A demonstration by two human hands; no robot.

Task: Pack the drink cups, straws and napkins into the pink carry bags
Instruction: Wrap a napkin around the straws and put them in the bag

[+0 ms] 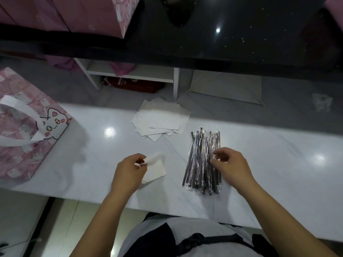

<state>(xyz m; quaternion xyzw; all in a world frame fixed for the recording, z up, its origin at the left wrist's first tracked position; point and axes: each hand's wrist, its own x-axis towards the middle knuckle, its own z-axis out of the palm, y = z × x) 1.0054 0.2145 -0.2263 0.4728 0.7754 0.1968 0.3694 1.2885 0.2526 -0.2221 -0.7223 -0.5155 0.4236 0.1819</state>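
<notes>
A pink carry bag [24, 127] with a cat print and white handles stands at the left end of the white counter [278, 173]. My left hand [130, 169] pinches a folded white napkin [155, 170] that hangs just above the counter. A loose stack of white napkins [161, 118] lies further back. A pile of wrapped black straws [202, 162] lies to the right. My right hand [232, 167] rests on the pile's right side, fingertips curled onto the wrappers; whether a straw is gripped is unclear. No drink cups are in view.
More pink boxes or bags [74, 13] stand on the raised black counter [241, 34] at the back left. Under it are a white shelf [133, 73] with a red item and a white panel [226, 86].
</notes>
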